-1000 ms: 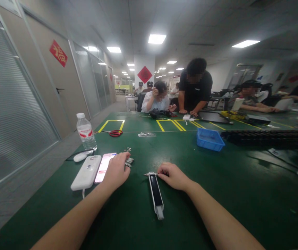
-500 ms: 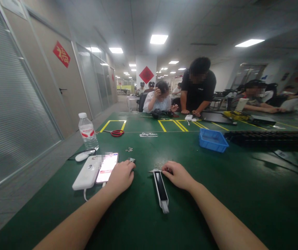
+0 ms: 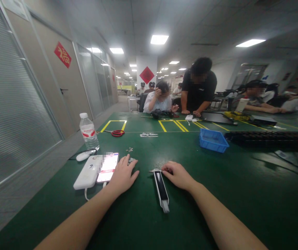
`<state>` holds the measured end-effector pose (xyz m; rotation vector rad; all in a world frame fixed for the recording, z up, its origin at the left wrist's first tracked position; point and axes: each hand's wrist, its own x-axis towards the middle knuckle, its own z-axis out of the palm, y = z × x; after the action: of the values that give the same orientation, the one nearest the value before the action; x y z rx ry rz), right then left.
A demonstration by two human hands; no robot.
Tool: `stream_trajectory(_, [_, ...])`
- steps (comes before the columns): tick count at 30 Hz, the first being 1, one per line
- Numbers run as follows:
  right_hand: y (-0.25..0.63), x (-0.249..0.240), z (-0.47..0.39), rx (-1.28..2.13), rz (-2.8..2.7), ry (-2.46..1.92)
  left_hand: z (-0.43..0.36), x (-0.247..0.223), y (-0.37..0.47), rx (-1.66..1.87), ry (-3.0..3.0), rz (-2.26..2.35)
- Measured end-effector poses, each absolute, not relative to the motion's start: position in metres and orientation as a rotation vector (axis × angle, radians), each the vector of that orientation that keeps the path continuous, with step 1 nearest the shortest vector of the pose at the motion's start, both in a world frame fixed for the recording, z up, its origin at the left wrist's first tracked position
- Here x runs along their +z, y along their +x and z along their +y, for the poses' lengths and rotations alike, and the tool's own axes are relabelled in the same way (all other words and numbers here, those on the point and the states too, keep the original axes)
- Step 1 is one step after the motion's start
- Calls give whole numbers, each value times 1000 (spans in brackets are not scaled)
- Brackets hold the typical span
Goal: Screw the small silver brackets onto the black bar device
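Note:
My left hand (image 3: 124, 175) is open, palm down, its fingers spread over the table beside the lit phone (image 3: 109, 168). Right at its fingertips is a small grey piece (image 3: 131, 160), partly covered by them. A narrow device (image 3: 161, 187) with a white frame and a dark face lies lengthwise between my hands, a pale grey block at its near end. Across its far end sits a thin metallic piece (image 3: 152, 171). My right hand (image 3: 177, 174) is closed in a pinch at that end; what its fingertips hold is mostly hidden.
A white power bank (image 3: 85, 175), a white mouse (image 3: 83, 156) and a water bottle (image 3: 88, 133) stand left. Farther off are several small rings (image 3: 129, 149), red-handled scissors (image 3: 117, 133), pale strips (image 3: 149, 134) and a blue bin (image 3: 213, 140). Co-workers (image 3: 199, 85) are across the table.
My left hand has spread its fingers and stretched them forward, uncovering a little more of the grey piece. My right hand and the narrow device stay where they were.

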<state>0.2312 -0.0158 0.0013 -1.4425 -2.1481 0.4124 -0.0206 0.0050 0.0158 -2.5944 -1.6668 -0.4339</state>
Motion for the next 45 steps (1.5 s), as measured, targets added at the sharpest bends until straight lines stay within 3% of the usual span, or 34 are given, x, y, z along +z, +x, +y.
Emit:
stream_trajectory(8, [232,-4,-13,397,-2142,-1416,14,15,-17,-371,-2576,-1713])
stream_trajectory(22, [230,0,-15,401,-2138,-1414,26,11,-23,-580,-2645,-1546])
stream_trajectory(34, [230,1,-16,394,-2138,-1399,8,25,-12,-1229,-2725,-1392])
stream_trajectory(45, [231,-1,-14,375,-2145,-1402,-5,20,-5,-972,-3168,-1445])
